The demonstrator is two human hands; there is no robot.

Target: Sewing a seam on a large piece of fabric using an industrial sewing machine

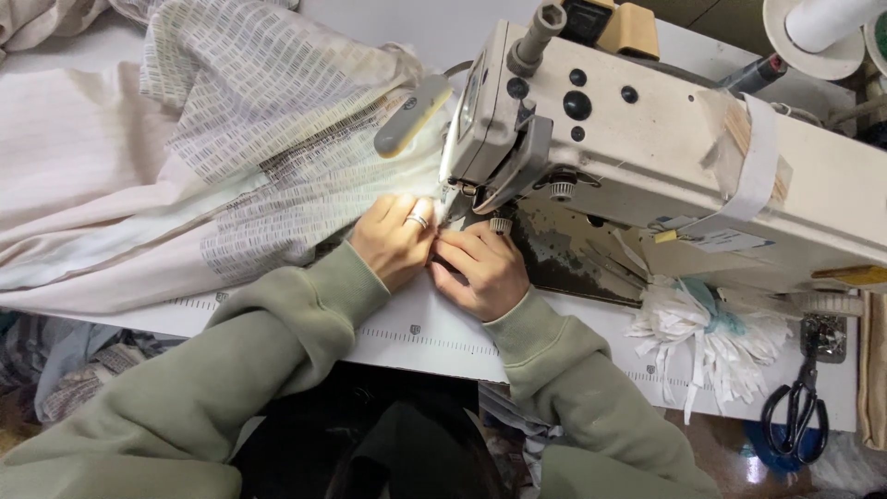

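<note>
Cream fabric (231, 139) with bands of small dark dashes lies heaped on the white table, running under the head of an off-white sewing machine (647, 139). My left hand (395, 238), a ring on one finger, presses down on the fabric edge just left of the needle area. Touching it on the right, my right hand (479, 270) has its fingers curled onto the fabric right below the presser foot. Both wrists wear green sleeves. What the fingertips pinch is hidden.
A bundle of white strips (707, 337) lies right of my right hand. Black scissors (796, 407) hang at the table's right front edge. A white thread cone (822, 28) stands at the back right. More cloth is piled below the table at the left.
</note>
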